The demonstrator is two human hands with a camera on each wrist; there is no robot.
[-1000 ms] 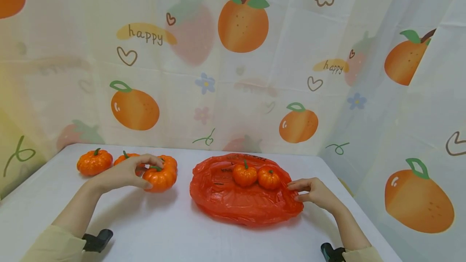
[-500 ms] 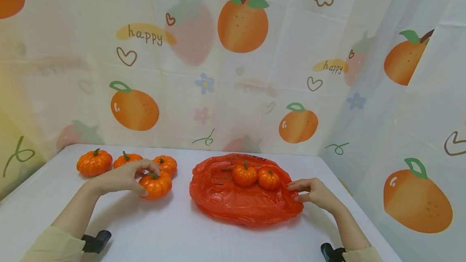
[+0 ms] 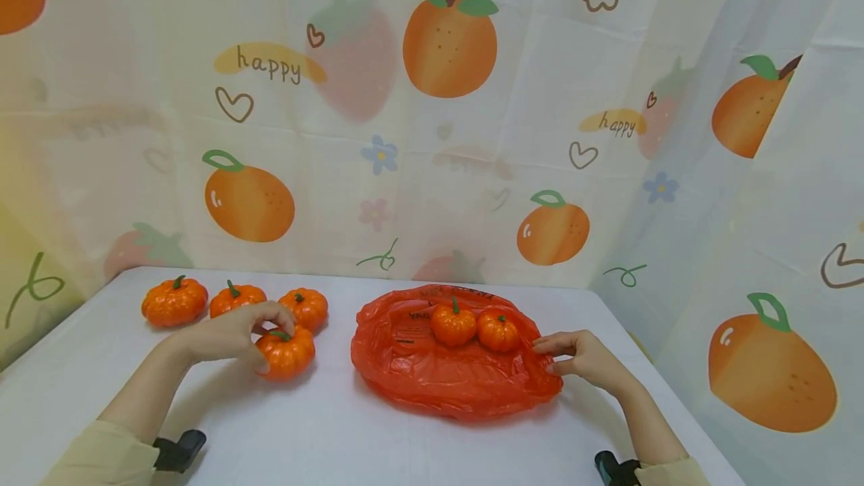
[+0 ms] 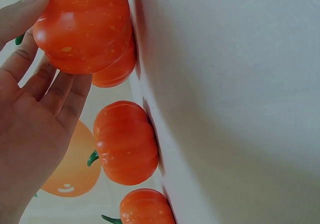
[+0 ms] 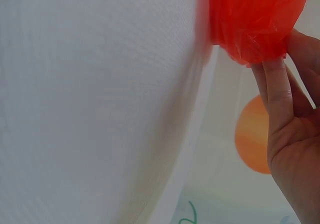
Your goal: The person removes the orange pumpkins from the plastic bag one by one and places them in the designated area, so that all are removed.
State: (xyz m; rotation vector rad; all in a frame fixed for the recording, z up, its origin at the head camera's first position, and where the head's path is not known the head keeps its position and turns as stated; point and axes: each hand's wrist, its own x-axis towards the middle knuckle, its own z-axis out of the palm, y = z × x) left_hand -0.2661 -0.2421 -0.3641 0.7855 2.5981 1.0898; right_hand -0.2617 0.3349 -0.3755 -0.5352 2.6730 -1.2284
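Observation:
A small orange toy pumpkin with a green stem is gripped from above by my left hand, thumb on the near side and fingers behind. The left wrist view shows that pumpkin close to the tabletop; whether it touches is hard to tell. At the table's middle right lies a spread red plastic bag, its mouth wide. Two pumpkins sit inside it, one on the left and one on the right. My right hand pinches the bag's right rim, also seen in the right wrist view.
Behind my left hand, three more pumpkins stand along the back of the white table: the far left one, a partly hidden middle one and a right one. A fruit-printed curtain hangs behind the table.
My left hand has drawn its pumpkin toward me and slightly left, uncovering the pumpkin behind it. My right hand and the bag have stayed in place.

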